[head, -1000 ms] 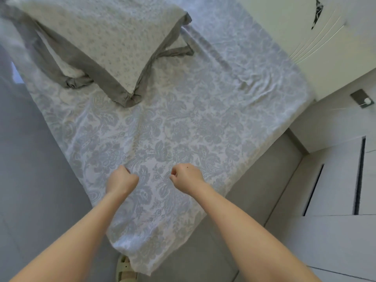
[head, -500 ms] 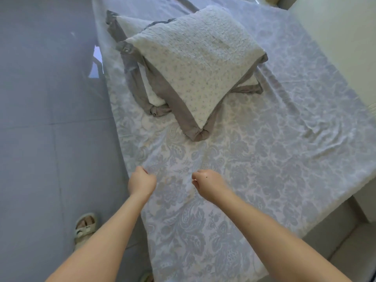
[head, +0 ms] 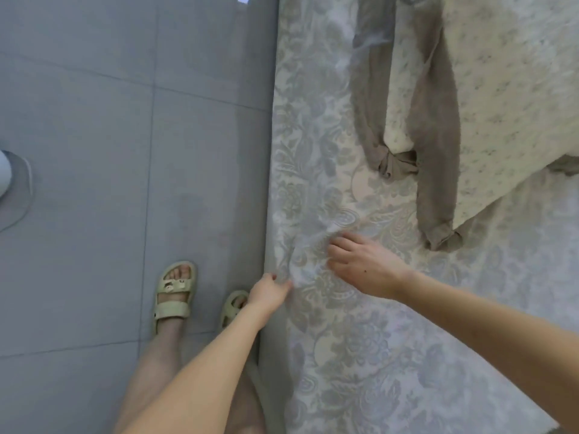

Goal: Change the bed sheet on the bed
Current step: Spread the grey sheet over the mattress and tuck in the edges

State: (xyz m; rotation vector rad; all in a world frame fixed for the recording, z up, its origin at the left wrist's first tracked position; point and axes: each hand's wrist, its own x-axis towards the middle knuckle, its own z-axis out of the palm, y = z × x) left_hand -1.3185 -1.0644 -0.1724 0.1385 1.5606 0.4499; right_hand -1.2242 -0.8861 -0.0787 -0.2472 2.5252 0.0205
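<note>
- Presently, the bed sheet (head: 360, 355) is pinched at its left edge by the left hand (head: 268, 291).
- Just beside, it is touched by the right hand (head: 366, 267), fingers (head: 344, 240) loosely spread.

Head view. Patterned bed sheet (head: 360, 364) fills the centre and right of the frame. Left hand (head: 268, 292) pinches the sheet at the bed's edge, lower centre; right hand (head: 365, 267) rests on it, fingers extended. Grey-bordered pillow (head: 501, 98), upper right. Tiled floor (head: 94, 120) and sandalled feet (head: 174, 292), left.
</note>
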